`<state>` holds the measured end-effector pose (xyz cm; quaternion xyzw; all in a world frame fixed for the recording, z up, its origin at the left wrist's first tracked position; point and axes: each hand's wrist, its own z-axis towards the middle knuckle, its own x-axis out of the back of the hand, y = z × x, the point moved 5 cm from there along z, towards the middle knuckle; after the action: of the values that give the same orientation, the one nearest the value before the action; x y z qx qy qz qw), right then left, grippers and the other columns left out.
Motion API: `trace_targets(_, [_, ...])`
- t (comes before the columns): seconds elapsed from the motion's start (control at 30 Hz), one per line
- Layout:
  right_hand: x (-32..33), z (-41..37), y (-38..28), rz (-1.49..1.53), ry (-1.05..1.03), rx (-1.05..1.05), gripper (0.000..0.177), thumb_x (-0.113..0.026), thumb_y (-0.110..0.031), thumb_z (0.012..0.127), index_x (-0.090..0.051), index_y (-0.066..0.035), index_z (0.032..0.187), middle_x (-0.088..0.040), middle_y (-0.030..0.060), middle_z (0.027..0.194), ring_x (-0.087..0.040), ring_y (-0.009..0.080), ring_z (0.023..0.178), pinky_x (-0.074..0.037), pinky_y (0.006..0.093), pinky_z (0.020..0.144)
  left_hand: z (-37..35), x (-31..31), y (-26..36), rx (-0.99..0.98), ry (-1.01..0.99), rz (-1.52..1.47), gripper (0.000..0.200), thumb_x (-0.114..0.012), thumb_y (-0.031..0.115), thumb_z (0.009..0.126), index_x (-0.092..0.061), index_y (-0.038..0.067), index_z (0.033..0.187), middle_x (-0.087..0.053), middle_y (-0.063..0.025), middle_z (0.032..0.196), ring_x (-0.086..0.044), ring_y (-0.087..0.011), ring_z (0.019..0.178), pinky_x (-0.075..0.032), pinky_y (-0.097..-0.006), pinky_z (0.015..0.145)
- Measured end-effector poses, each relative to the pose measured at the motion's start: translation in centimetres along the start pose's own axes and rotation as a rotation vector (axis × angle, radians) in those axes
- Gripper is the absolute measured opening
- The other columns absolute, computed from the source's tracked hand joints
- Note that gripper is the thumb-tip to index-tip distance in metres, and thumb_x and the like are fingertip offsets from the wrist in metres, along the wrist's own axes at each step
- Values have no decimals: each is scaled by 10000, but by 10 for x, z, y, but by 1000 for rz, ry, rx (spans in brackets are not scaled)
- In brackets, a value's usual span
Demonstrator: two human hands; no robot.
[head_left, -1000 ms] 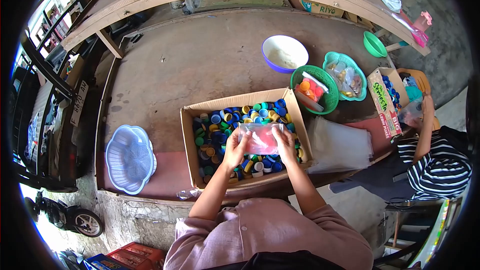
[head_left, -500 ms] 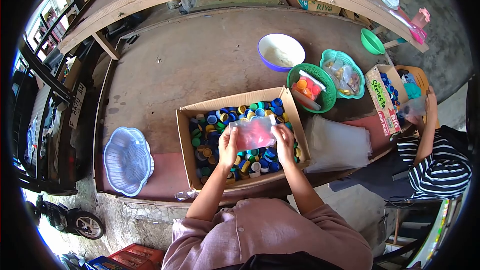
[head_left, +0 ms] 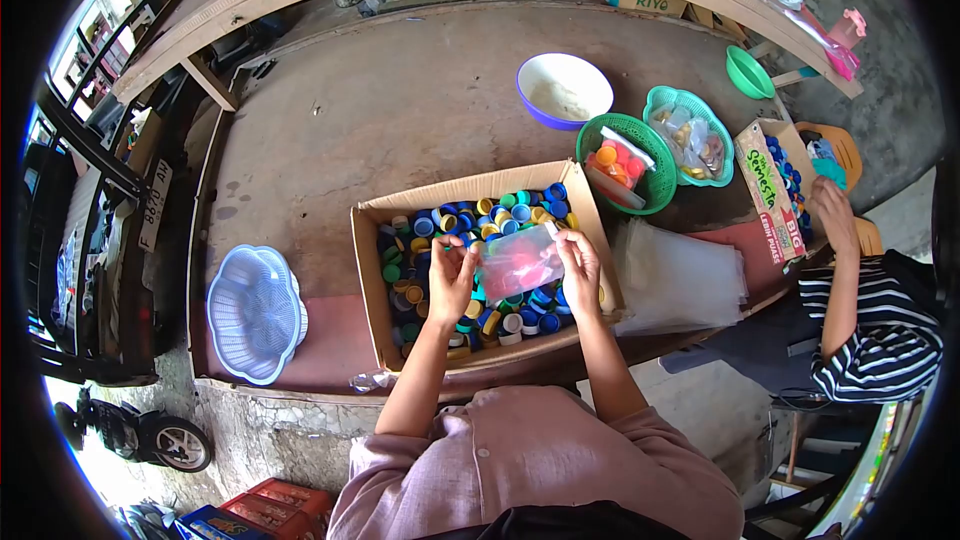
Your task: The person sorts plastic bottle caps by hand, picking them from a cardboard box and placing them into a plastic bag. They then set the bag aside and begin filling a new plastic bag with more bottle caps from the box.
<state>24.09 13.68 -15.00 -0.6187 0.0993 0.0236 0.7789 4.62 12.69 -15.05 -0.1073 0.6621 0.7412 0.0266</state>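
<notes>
A clear plastic bag [head_left: 520, 262] with pinkish-red pieces showing through it hangs tilted over the open cardboard box [head_left: 372, 285]. My right hand [head_left: 580, 265] grips its right end between thumb and fingers. Beside the bag's left edge is my left hand [head_left: 452, 280], thumb and fingers apart, seemingly off the plastic. Beneath both hands the box holds many plastic bottle caps [head_left: 510, 325] in blue, green, yellow and white. The bag and hands hide part of the caps.
Right of the box lie flat clear plastic bags [head_left: 680, 275]. Behind them stand a green basket [head_left: 655, 185], a white-and-purple bowl [head_left: 565, 75] and a turquoise basket [head_left: 725, 135]. A light-blue basket [head_left: 255, 315] is at left. A co-worker's hand [head_left: 833, 215] is beside another cap box [head_left: 765, 185].
My left hand has moved slightly left and its fingers have parted from the bag. The bag now tilts up toward my right hand. The co-worker's hand has risen beside their box.
</notes>
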Motion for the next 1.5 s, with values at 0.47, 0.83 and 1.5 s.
trace_targets(0.47, [-11, 11, -40, -96, -212, 57, 110, -542, -16, 823, -614, 5, 905, -587, 59, 867, -599, 127, 750, -475, 219, 605, -13, 15, 37, -131, -10, 337, 163, -564, 79, 826, -427, 5, 873, -541, -79, 757, -519, -125, 711, -421, -254, 643])
trace_targets(0.83, [-18, 8, -75, -623, -322, 408, 228, -629, -11, 711, -629, -33, 938, -602, 84, 831, -554, 205, 859, -445, 304, 753, -28, 9, 39, -124, -164, 527, 214, -628, 44, 735, -520, 16, 917, -575, -103, 864, -524, -201, 746, -416, -289, 657])
trace_targets(1.5, [-7, 20, -32, -348, -343, -94, 173, -612, -75, 784, -489, -18, 892, -596, 58, 775, -568, 105, 714, -440, 219, 625, -32, 18, 13, 58, -169, 242, 93, -514, 55, 841, -469, 27, 918, -521, -33, 743, -482, -102, 677, -390, -244, 619])
